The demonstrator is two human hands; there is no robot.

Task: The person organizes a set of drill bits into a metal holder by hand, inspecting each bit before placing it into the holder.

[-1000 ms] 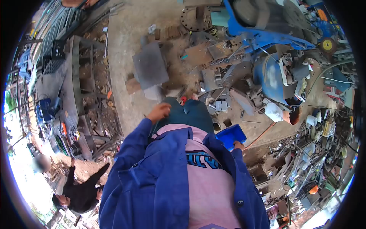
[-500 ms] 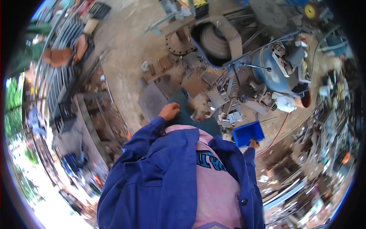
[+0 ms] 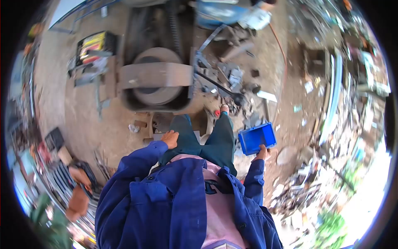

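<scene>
My right hand [image 3: 262, 153] grips the near rim of a blue plastic bin [image 3: 244, 143], held out beside my right leg. The bin's open top faces up, and a brownish patch shows on its inside. My left hand [image 3: 170, 139] lies on my left thigh in dark green trousers [image 3: 185, 133], its fingers loosely extended and holding nothing. Just ahead of my legs stands a machine [image 3: 157, 76] with a round wheel and a flat metal band across it. A dark lever with a round knob [image 3: 238, 99] sticks out from its right side.
Metal scraps [image 3: 232, 76] lie on the floor right of the machine. An orange hose [image 3: 283, 54] runs behind them. A black crate [image 3: 108, 43] with yellow and red contents stands at the left. Piled debris [image 3: 298, 186] covers the right side; brown seats [image 3: 78, 203] are lower left.
My view has turned right, so the machine now sits straight ahead instead of at upper right. The blue bin stays in my right hand, and my left hand is still at my thigh.
</scene>
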